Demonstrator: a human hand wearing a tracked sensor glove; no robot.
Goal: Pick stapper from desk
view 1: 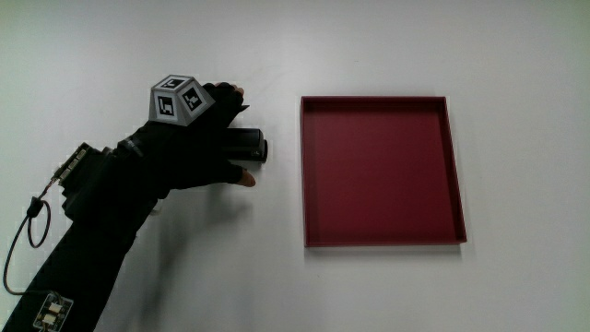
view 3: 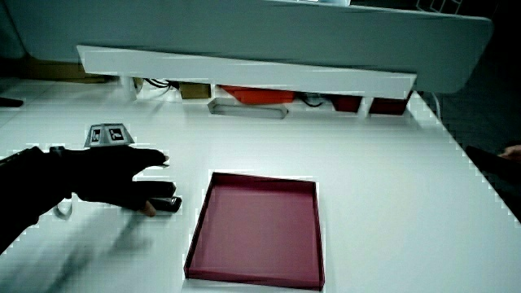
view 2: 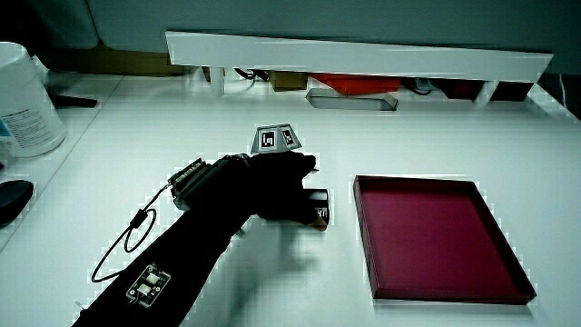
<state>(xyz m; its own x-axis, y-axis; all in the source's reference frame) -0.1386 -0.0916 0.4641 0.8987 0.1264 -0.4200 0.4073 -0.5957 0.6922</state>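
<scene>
The hand (view 1: 207, 148) is down on the white worktop (view 1: 387, 46), and its fingers are wrapped over the stapler (view 1: 249, 146), a small black one. Only the stapler's end pokes out from under the glove, pointing toward the red tray (view 1: 456, 184). The thumb comes in from the side nearer the person, the other fingers (view 1: 232, 95) curl over the top, so the stapler is gripped between them. From above it looks to be lying on the worktop under the hand; whether it has lifted clear I cannot tell.

The patterned cube (view 1: 177, 100) sits on the back of the glove, tilted, with two marked faces showing. The forearm (view 1: 92, 240) runs back toward the person, with a thin looped wire (view 1: 23, 235) hanging off it.

In a side view the hand (view 2: 272, 186) covers most of the stapler (view 2: 318, 211), whose shiny end shows just beside the tray (view 2: 495, 289). Stapler and tray are near each other but not touching. A white tub (view 2: 27, 100) stands well apart near the worktop's edge. In both side views a low white partition (view 2: 363, 50) runs along the worktop.
</scene>
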